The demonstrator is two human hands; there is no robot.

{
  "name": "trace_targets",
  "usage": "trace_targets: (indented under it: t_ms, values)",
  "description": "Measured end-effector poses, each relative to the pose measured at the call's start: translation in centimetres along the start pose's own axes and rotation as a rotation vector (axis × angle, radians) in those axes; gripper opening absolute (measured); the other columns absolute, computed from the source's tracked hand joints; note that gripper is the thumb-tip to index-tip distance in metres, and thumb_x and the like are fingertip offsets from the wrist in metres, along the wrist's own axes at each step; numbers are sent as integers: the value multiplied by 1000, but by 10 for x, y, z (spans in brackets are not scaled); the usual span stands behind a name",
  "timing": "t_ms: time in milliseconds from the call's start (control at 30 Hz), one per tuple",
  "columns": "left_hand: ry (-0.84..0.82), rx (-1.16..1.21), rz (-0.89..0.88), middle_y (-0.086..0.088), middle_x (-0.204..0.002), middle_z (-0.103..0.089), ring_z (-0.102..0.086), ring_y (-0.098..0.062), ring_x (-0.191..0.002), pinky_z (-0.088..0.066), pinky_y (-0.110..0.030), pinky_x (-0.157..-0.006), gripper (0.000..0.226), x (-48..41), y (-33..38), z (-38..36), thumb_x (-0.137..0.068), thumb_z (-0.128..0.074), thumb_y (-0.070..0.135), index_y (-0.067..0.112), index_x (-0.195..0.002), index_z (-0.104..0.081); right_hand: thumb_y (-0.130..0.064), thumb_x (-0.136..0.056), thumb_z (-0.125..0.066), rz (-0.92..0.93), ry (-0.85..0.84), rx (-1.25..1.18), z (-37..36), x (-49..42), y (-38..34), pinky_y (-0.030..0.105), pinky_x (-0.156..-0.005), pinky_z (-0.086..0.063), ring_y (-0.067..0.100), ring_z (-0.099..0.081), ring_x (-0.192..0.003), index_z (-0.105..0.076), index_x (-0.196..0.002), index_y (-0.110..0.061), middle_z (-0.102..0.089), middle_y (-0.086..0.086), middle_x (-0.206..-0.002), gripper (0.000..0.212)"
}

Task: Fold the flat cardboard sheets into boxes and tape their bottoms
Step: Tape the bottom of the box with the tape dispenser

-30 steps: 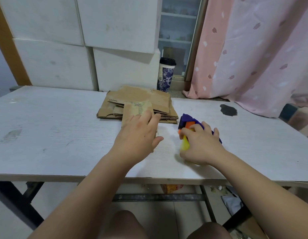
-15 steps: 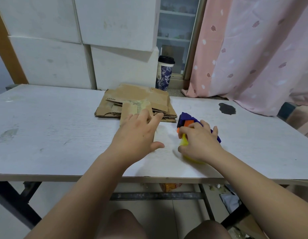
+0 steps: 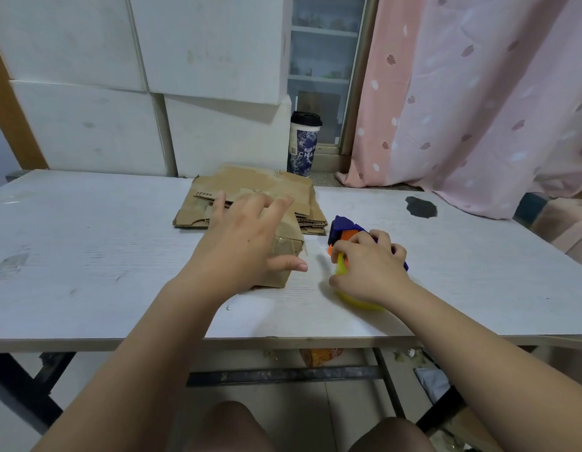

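A white wood-grain table [image 3: 87, 256] fills the middle of the frame, scuffed at the left and marked with a dark stain [image 3: 420, 207] at the right. Behind it, large white panels [image 3: 87, 125] lean against the wall in the upper left. A pink patterned curtain [image 3: 478, 93] hangs in the upper right. Between them stands a glass-fronted cabinet [image 3: 322, 44]; what sits on its shelves is too blurred to tell.

A paper cup [image 3: 304, 141] with a black lid stands behind the table's far edge, its contents hidden.

At centre, a stack of flat cardboard sheets [image 3: 257, 187] lies on the table. Just in front of it lies a smaller folded cardboard piece [image 3: 286, 243]. The person's left hand [image 3: 240, 249] is spread over this piece, fingers straight and apart, grasping nothing; whether it presses down cannot be told.

Right of centre, the right hand [image 3: 368, 269] curls its fingers around a purple and orange tape dispenser [image 3: 343, 228] with a yellow roll, resting on the table.
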State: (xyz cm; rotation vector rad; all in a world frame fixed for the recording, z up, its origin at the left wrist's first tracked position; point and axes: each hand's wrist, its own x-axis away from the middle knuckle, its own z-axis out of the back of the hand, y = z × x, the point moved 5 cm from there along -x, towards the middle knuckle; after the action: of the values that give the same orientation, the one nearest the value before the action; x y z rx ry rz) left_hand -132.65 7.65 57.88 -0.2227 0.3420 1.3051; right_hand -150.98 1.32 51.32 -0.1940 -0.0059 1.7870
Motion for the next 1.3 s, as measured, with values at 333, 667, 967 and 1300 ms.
trace_targets:
  t_ms: [333,667,967,1300]
  values:
    - [92,-101,141,1,-138,-42,-40,-22,-127,-4,-52,-113,79,12,8,-9,-78,-16,72,27,-139,-34,-53,-73,-58,-10,37,44,7,0,1,43,-94,-28,28,-38,-119,-51,-115,-43,-46,-4,-126,44]
    - [672,273,-80,-10,-84,-62,-57,-23,-73,-46,-31,-67,25,38,52,5,-90,-50,23,4,-93,-66,-45,-74,-64,-18,69,-284,24,1,7,40,-89,-40,24,-49,-106,-56,-92,-48,-49,-8,-105,20]
    - [196,1169,327,21,-100,-56,-59,-1,-95,-47,-13,-82,42,16,75,-71,-81,-72,27,27,-122,-62,-25,-71,-75,117,-185,-949,41,12,26,26,-72,-42,9,-58,-86,-70,-91,-27,-65,-3,-94,21]
    - [229,1267,345,11,-82,-49,-49,9,-65,-36,-3,-57,18,-3,95,-57,-81,-71,18,36,-77,-68,-34,-75,-66,179,-306,-1043,39,16,41,26,-79,-46,7,-63,-94,-67,-101,-26,-68,-7,-104,27]
